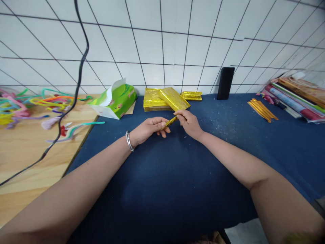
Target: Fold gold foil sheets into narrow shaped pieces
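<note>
Between my two hands is a narrow folded strip of gold foil paper [171, 122], held slanting above the dark blue cloth. My left hand [152, 129], with a silver bracelet at the wrist, pinches its lower left end between thumb and fingers. At the upper right end, my right hand [188, 122] grips the strip with thumb and fingertips. Just behind the hands lies a stack of gold foil sheets [154, 100], with another gold foil packet [175, 98] leaning askew over its right side. Smaller folded gold strips [191, 96] lie to the right of the stack.
A green and white packet [118, 101] sits left of the stack. Colourful pipe cleaners [54, 101] cover the wooden board [20, 159], crossed by a black cable [80, 67]. A black phone-like slab [225, 83] leans on the tiled wall. Rightward are flat golden strips [262, 110] and piled books [291, 98].
</note>
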Tool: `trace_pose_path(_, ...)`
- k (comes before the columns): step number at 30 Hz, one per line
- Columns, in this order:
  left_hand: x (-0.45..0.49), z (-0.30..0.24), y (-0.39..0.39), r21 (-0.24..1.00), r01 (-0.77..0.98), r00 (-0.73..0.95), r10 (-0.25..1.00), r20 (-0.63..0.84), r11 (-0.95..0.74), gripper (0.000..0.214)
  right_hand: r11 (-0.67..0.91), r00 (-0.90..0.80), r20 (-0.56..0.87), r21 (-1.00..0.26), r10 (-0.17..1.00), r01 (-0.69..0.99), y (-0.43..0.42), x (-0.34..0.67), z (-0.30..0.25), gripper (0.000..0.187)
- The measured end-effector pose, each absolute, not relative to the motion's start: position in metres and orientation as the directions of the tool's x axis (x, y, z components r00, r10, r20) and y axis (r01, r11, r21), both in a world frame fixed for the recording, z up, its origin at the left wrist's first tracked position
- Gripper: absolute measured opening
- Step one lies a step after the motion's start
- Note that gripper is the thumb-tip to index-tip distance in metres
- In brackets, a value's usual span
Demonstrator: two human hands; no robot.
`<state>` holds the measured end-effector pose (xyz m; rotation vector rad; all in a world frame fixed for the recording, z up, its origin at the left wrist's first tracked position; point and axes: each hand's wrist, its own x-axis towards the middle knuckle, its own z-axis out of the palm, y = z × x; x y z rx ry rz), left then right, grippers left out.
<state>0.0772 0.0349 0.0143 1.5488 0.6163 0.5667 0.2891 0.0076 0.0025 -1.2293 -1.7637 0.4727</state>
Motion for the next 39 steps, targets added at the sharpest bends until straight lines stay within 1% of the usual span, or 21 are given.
trace_pose_path(2,0.082,0.013,0.031,0.996,0.068,0.723,0.691,-0.008,-0.060,0.030,0.402,-0.043,0.437,-0.780,0.898,0.479,0.008,0.287,0.002,0.029)
trace_pose_path(4,0.088,0.012,0.027,0.993,0.065,0.673,0.739,0.028,-0.097,0.026,0.364,0.005,0.395,-0.852,0.919,0.376,0.006,0.283,0.002,0.040)
trace_pose_path(6,0.094,0.011,0.022,0.983,0.107,0.622,0.781,0.050,-0.149,0.023,0.316,0.013,0.331,-0.910,0.943,0.267,0.002,0.277,0.003,0.048)
trace_pose_path(8,0.099,0.011,0.017,0.958,0.193,0.567,0.821,0.069,-0.213,0.021,0.272,-0.017,0.275,-0.940,0.961,0.203,-0.005,0.271,0.007,0.047)
trace_pose_path(10,0.103,0.013,0.013,0.938,0.247,0.518,0.852,0.083,-0.241,0.021,0.283,-0.052,0.278,-0.940,0.959,0.192,-0.011,0.266,0.011,0.043)
trace_pose_path(12,0.105,0.014,0.011,0.931,0.261,0.512,0.854,0.090,-0.255,0.020,0.296,-0.073,0.287,-0.929,0.955,0.221,-0.015,0.264,0.013,0.034)
trace_pose_path(14,0.106,0.013,0.011,0.939,0.238,0.545,0.835,0.082,-0.247,0.019,0.295,-0.061,0.290,-0.922,0.955,0.250,-0.015,0.265,0.014,0.026)
trace_pose_path(17,0.106,0.009,0.014,0.950,0.193,0.537,0.837,0.108,-0.246,0.021,0.279,-0.037,0.279,-0.926,0.960,0.253,-0.011,0.266,0.011,0.022)
trace_pose_path(19,0.106,0.007,0.015,0.921,0.235,0.456,0.872,0.178,-0.311,0.024,0.277,-0.034,0.278,-0.925,0.960,0.261,-0.009,0.266,0.010,0.022)
trace_pose_path(21,0.105,0.008,0.015,0.860,0.326,0.375,0.889,0.264,-0.393,0.027,0.289,-0.034,0.292,-0.911,0.956,0.295,-0.009,0.265,0.009,0.022)
trace_pose_path(23,0.105,0.011,0.013,0.803,0.392,0.332,0.883,0.332,-0.449,0.030,0.306,-0.040,0.311,-0.890,0.950,0.339,-0.011,0.264,0.010,0.021)
trace_pose_path(26,0.104,0.015,0.010,0.768,0.414,0.304,0.869,0.390,-0.489,0.030,0.327,-0.059,0.328,-0.876,0.943,0.355,-0.012,0.263,0.009,0.021)
trace_pose_path(28,0.104,0.014,0.009,0.778,0.395,0.298,0.869,0.394,-0.488,0.025,0.328,-0.058,0.327,-0.885,0.943,0.332,-0.012,0.264,0.007,0.023)
trace_pose_path(31,0.103,0.009,0.012,0.831,0.329,0.293,0.885,0.363,-0.449,0.022,0.317,-0.023,0.327,-0.892,0.945,0.323,-0.009,0.265,0.003,0.027)
trace_pose_path(36,0.104,0.000,0.019,0.914,0.171,0.301,0.903,0.307,-0.368,0.024,0.318,0.084,0.395,-0.832,0.915,0.454,-0.005,0.266,0.001,0.042)
trace_pose_path(39,0.106,-0.001,0.018,0.934,0.153,0.310,0.913,0.266,-0.324,0.025,0.307,0.100,0.426,-0.778,0.899,0.548,-0.005,0.265,0.003,0.050)
